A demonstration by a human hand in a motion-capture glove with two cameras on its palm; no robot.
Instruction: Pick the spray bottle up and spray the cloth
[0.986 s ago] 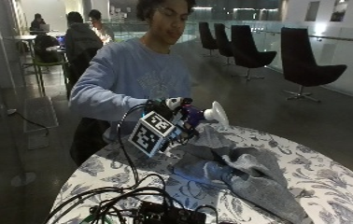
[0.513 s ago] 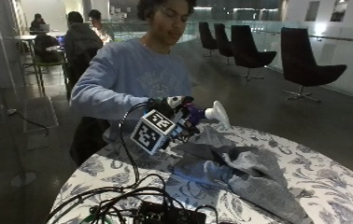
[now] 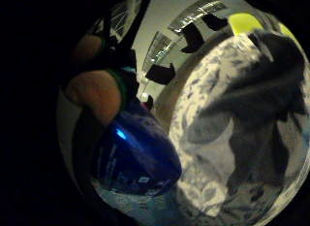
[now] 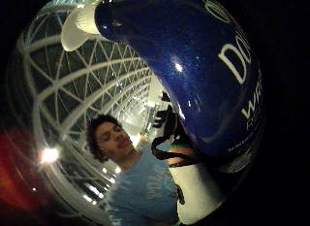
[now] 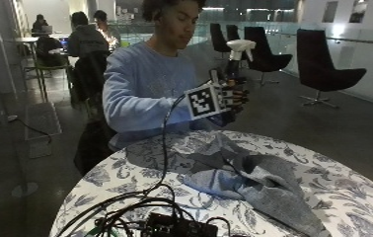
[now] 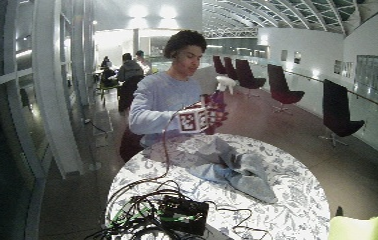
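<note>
1. Blue plastic with a white trigger head: we see the spray bottle (image 5: 234,74) lifted off the table, held at the person's chest height, well above the cloth (image 5: 252,177).
2. Its long axis runs nearly upright, head at the top and base toward the table; the white nozzle (image 5: 242,45) points sideways, out past the cloth's side of the table rather than down at it.
3. We see the gloved right hand (image 5: 229,98) wrapped around the bottle's body below the head, its fingers curled round the front.
4. In the thumb side palm view the blue bottle (image 4: 193,66) fills much of the frame, white lettering on its side.
5. The grey cloth lies crumpled in a long heap on the round table (image 5: 344,197), which is covered in a floral pattern.
6. We cannot make out the bare hand.
</note>
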